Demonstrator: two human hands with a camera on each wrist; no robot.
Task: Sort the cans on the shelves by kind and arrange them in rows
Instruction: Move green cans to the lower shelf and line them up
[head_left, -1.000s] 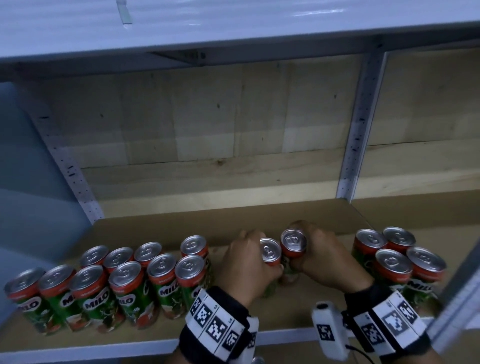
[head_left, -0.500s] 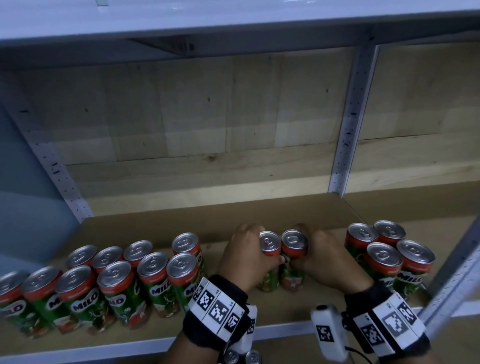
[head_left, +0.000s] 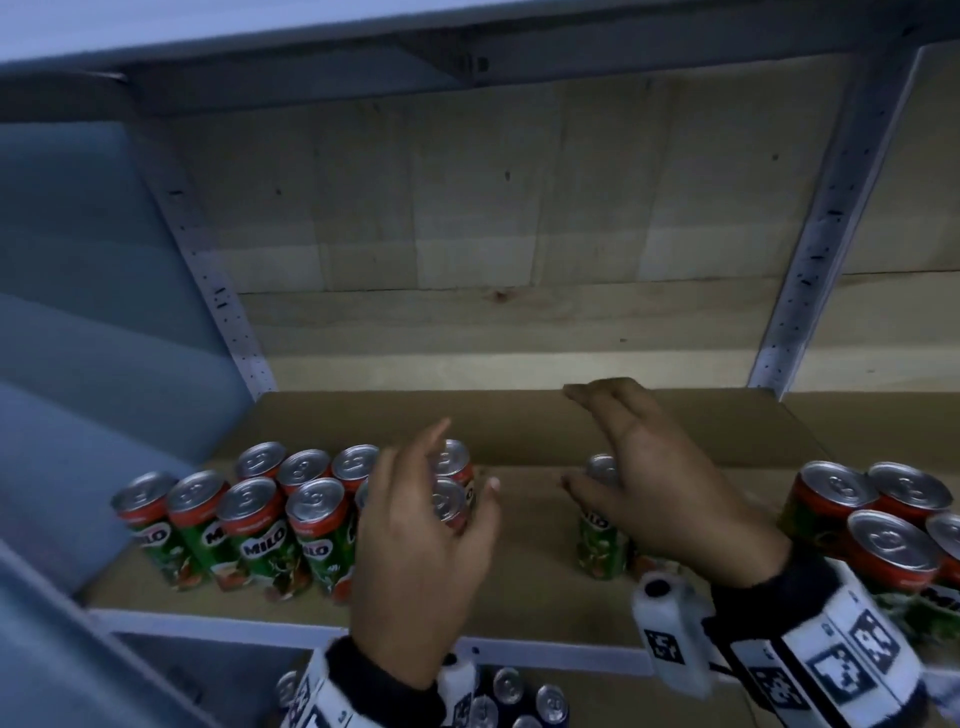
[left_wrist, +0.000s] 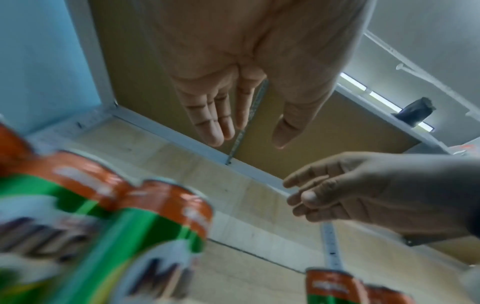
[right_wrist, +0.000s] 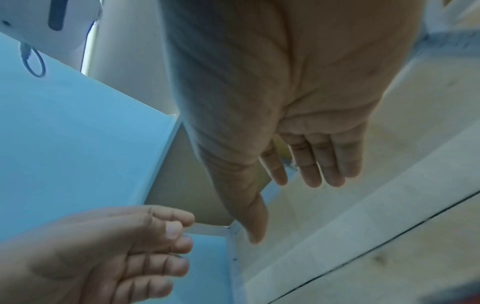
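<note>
Green and red Milo cans stand on the cardboard-lined shelf (head_left: 519, 587). A double row of several cans (head_left: 260, 525) fills the left side and shows blurred in the left wrist view (left_wrist: 135, 222). My left hand (head_left: 462, 462) hovers open over that row's right end, holding nothing; its straight fingers (left_wrist: 215, 127) show plainly. A single can (head_left: 597, 535) stands mid-shelf, partly hidden under my right hand (head_left: 571, 439), which is open above it and spread empty in the right wrist view (right_wrist: 285, 195). A possible second can beside it is hidden.
Another cluster of Milo cans (head_left: 857, 519) stands at the right end. Dark cans (head_left: 509, 696) sit on the shelf below. Perforated metal uprights (head_left: 810, 249) and a wooden back wall (head_left: 467, 234) bound the bay under an upper shelf board (head_left: 467, 31).
Both hands have let go of the two middle cans and opened. The left hand has moved left toward the double row; the right hand has lifted above the middle cans.
</note>
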